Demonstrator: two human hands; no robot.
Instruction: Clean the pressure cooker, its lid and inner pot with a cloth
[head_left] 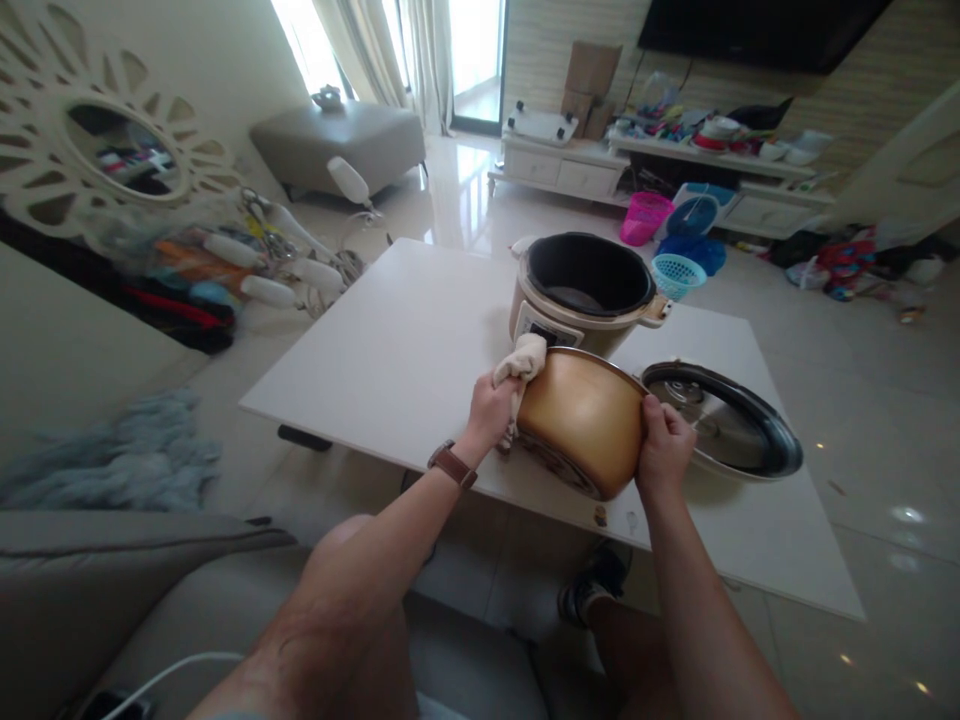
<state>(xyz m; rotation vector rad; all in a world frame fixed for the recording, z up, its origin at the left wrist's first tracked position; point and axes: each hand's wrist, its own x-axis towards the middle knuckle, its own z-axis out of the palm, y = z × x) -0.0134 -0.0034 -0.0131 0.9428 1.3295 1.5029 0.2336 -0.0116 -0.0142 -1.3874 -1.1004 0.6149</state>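
White desk (360, 350) spreads beneath both hands. Between them a gold pot (589, 415) is held tilted, its base toward the person and its rim side leaning away. Left hand (491, 410) is closed on a cloth (527, 358) against the pot's side; right hand (664, 440) grips the opposite edge. Just beyond, nearer the left hand, stands an open cooker (592, 335); beside the right hand lies a lid (724, 425).

Golden pot (585, 420), off-white cloth (524, 360), black-lined beige cooker (600, 337), black-rimmed lid (727, 425), plain white table (375, 340), brown watch strap (454, 466)
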